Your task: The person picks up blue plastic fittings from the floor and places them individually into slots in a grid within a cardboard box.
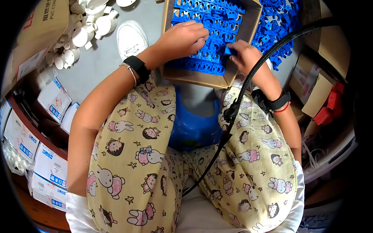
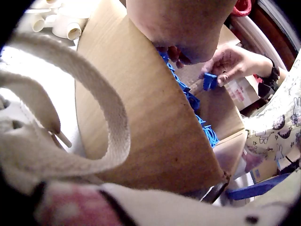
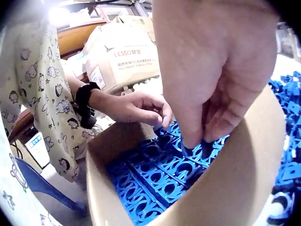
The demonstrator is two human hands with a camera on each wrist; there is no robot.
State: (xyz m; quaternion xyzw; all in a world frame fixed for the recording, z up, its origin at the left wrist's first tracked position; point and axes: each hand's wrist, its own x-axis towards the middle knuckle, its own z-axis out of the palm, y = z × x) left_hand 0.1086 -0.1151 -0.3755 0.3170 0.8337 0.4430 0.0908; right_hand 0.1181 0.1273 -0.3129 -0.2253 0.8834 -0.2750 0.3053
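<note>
A cardboard box (image 1: 194,79) stands between the person's feet, with rows of blue plastic pipe clips (image 1: 204,66) laid inside it. At the box's right side the right hand (image 1: 250,58) pinches a single blue pipe clip (image 2: 210,81) between thumb and fingers. Over the rows, the left hand (image 1: 188,37) has its fingers curled downward. Its thumb and fingertips close on a blue clip (image 3: 162,133) at the top of the rows in the right wrist view. The palm hides part of that clip in the head view.
Loose blue clips (image 1: 276,27) lie heaped on the floor right of the box. White pipe fittings (image 1: 95,27) are piled at the left, near a white shoe (image 1: 132,40). A black cable (image 1: 248,77) crosses before the right forearm. A blue stool (image 1: 194,130) is between the legs.
</note>
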